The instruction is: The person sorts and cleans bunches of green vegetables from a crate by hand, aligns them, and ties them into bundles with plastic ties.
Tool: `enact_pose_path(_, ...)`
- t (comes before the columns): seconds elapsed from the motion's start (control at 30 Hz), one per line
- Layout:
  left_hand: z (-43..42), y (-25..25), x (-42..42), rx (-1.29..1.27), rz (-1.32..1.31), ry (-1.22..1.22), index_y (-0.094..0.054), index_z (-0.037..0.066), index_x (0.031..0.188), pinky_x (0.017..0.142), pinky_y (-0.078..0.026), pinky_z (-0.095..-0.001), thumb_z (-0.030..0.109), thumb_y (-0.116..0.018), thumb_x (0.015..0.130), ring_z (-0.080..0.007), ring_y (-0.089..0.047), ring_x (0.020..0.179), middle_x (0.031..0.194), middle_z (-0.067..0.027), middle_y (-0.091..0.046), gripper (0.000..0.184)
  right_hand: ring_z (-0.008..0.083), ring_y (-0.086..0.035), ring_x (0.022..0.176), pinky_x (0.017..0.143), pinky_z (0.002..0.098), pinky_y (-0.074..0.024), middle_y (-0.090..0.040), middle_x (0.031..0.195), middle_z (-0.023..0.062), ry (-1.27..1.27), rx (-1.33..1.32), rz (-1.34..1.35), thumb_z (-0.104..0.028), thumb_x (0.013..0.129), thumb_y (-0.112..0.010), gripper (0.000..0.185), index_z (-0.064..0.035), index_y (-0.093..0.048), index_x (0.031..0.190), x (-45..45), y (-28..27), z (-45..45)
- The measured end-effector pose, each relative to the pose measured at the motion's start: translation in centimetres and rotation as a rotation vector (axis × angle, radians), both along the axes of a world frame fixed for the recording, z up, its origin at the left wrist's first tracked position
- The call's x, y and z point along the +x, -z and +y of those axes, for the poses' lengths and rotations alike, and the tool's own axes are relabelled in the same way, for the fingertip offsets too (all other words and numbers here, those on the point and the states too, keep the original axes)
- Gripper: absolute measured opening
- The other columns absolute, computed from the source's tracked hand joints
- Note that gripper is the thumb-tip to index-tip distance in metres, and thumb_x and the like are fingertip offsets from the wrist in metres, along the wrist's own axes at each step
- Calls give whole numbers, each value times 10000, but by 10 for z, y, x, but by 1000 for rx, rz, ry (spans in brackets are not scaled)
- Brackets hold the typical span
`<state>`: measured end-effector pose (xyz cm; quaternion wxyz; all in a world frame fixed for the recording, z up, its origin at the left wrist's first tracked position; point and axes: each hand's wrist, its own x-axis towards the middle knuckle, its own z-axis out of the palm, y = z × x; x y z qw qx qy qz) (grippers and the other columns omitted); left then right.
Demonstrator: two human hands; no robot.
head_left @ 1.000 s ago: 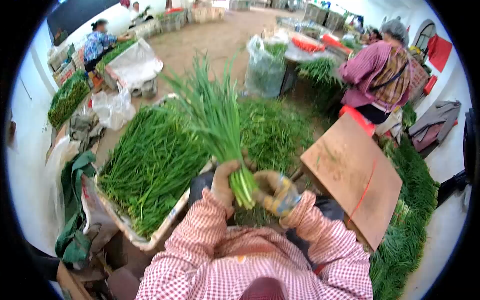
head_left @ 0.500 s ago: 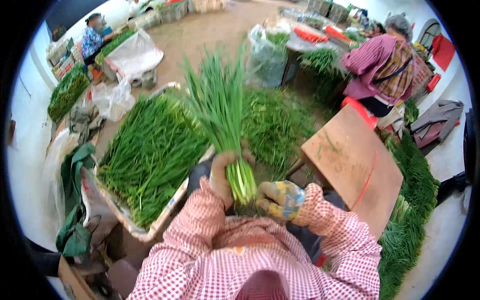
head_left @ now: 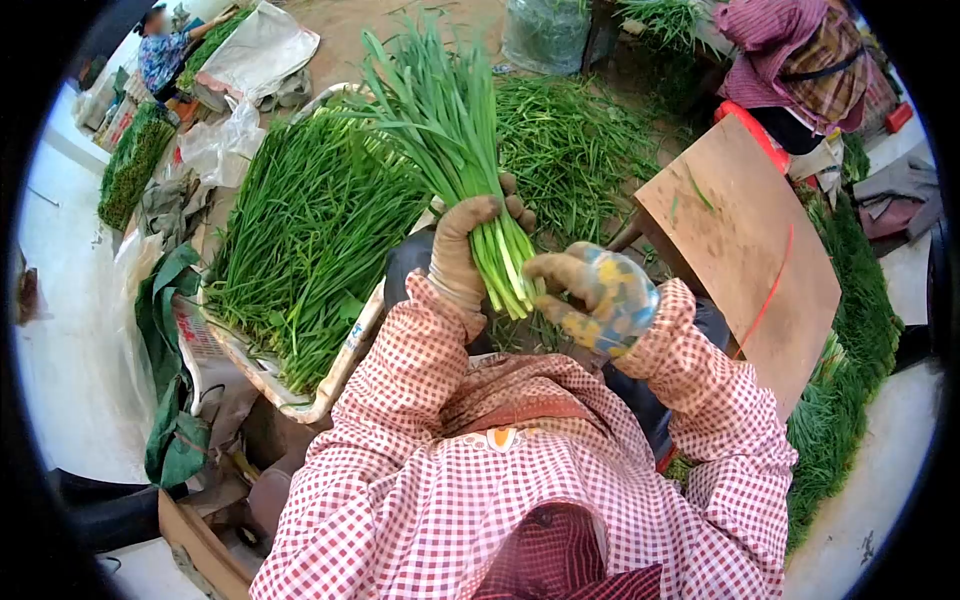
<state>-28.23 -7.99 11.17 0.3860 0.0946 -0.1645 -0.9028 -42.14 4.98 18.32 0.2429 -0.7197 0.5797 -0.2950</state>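
Observation:
A bunch of garlic chives (head_left: pixel 440 135) stands tilted in front of me, its green leaves fanned upward and its pale cut ends pointing down toward my lap. My left hand (head_left: pixel 468 240), in a tan glove, is wrapped round the lower stems. Close to the pale ends on the right is my right hand (head_left: pixel 595 295), in a tan glove with a blue and yellow pattern. Its fingers are bent and apart, with the fingertips at the edge of the stems; whether they touch is hard to tell.
A white crate (head_left: pixel 375 315) heaped with loose chives (head_left: pixel 310 230) stands at my left. More chives (head_left: pixel 570 150) lie on the floor ahead. On my right is a wooden board (head_left: pixel 745 240) with a red strip. A co-worker (head_left: pixel 800 65) sits beyond it, another person (head_left: pixel 160 55) far left.
The view has tipped downward. My left hand still holds the chives, whose leaves now lean more to the left. My right hand remains beside the stem ends, its fingers now higher along them.

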Motion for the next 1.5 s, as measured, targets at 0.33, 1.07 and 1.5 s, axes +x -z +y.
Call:
enact_pose_path(0.33, -8, 7, 6, -124, -208, -122, -576, -5, 1055, 727, -572, -338, 89, -671, 738, -210, -646, 748, 806, -73, -622, 344, 338, -611, 935, 840, 415, -505, -625, 1019, 188, -227, 507, 169, -417, 892, -554, 443, -24, -587, 1095, -35, 37, 14)
enact_pose_path(1.07, 37, 31, -20, -205, -455, 467, -490, -7, 1220, 767, -528, -307, 245, -721, 737, -204, -619, 907, 1047, -105, -621, 593, 189, -616, 914, 742, 304, -529, -624, 1032, 68, 122, 277, -1256, -16, 725, -735, 601, -95, -485, 1265, -9, 137, -14)
enact_pose_path(1.5, 59, 18, -33, -248, -637, 320, -555, 23, 1120, 651, -528, -278, 126, -707, 680, -163, -609, 792, 947, -51, -619, 477, 230, -605, 996, 797, 350, -513, -592, 1133, 126, 52, 330, -1030, -158, 734, -744, 636, -67, -458, 1295, -22, 149, 0)
